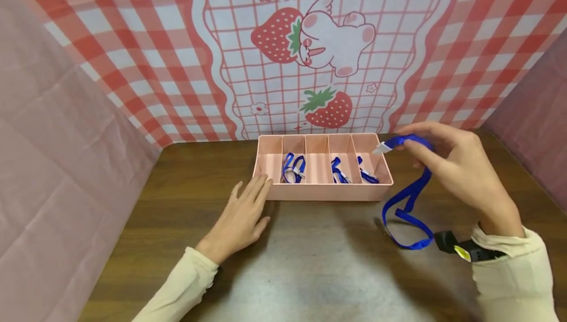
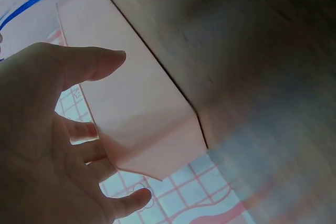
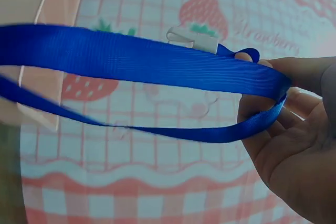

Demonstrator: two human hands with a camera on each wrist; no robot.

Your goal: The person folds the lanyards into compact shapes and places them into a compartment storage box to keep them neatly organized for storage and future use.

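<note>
Above the desk [image 1: 319, 263], right fingers [image 1: 436, 130] pinch the blue lanyard [image 3: 131, 64]; left fingers [image 1: 252, 188], extended, should steady the divided tray [image 1: 325, 192].

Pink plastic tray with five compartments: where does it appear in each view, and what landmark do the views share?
Head: tray just right of centre, on the table.
Left wrist: tray slants from upper left to lower centre.
Right wrist: tray at the left edge, partly behind the blue ribbon lanyard.
Shared landmark: white cloth with red grid lines.
</note>
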